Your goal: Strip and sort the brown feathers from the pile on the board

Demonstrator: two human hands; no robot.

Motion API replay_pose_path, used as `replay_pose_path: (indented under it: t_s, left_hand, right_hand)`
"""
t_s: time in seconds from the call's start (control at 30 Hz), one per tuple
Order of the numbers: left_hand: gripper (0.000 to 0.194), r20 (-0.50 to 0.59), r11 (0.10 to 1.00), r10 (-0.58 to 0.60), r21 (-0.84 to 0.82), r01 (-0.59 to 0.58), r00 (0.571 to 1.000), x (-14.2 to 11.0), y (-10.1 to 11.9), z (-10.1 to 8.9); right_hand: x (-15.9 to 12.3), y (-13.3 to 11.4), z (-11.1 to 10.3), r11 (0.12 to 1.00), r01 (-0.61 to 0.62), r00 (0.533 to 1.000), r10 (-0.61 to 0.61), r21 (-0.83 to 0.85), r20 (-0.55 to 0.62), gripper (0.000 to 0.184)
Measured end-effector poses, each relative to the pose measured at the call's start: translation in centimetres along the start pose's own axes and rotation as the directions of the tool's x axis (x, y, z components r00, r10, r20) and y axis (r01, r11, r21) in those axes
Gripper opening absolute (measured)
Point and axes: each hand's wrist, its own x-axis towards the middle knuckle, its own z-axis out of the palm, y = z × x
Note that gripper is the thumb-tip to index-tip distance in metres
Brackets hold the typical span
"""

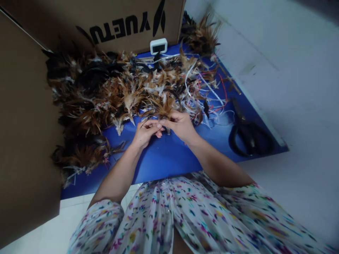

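My left hand [147, 132] and my right hand [181, 125] meet above the near part of the blue tabletop [164, 158]. The right hand is closed on a small bunch of brown feathers [164, 107], whose tips fan away from me. Thumb and fingers of the left hand are pinched at the base of that bunch, where a thin dark feather seems to stick out; the exact thing between its fingertips is hidden. Just beyond both hands lies a wide pile of brown and black feathers [113, 90].
White and red strings [212, 95] tangle right of the pile. Black-handled scissors [247, 137] lie at the right edge. A small white digital display [159, 46] stands before a cardboard box [119, 14]. More cardboard [26, 123] rises on the left, a wall [299, 88] on the right.
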Motion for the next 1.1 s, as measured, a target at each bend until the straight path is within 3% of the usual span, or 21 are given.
replay_pose_path:
  t_s: [0.27, 0.43, 0.87, 0.97, 1.1]
  left_hand:
    - [0.045, 0.005, 1.000, -0.001, -0.008, 0.001, 1.000, -0.1, 0.0, 0.1]
    - [0.041, 0.013, 0.996, 0.084, 0.019, -0.084, 0.996, 0.2, -0.6, -0.2]
    - [0.035, -0.038, 0.983, 0.181, 0.049, -0.179, 0.983, 0.3, -0.8, 0.0]
    - [0.037, -0.023, 0.989, 0.145, 0.021, -0.144, 0.989, 0.3, -0.7, 0.0]
    - [0.041, 0.074, 0.998, -0.006, -0.062, 0.010, 0.997, 0.1, -0.2, 0.0]
  right_hand:
    - [0.0, -0.6, 0.2, 0.972, -0.149, 0.988, 0.152, 0.181, -0.002, 0.049]
    - [-0.1, -0.8, 0.3, 0.927, -0.217, 0.976, 0.214, 0.307, 0.043, 0.046]
    - [-0.2, -1.5, 0.7, 0.924, -0.240, 0.971, 0.235, 0.298, 0.052, 0.050]
    - [-0.3, -1.4, 0.7, 0.922, -0.228, 0.973, 0.227, 0.314, 0.039, 0.048]
    - [-0.3, -0.8, 0.3, 0.946, -0.175, 0.984, 0.173, 0.273, 0.030, 0.047]
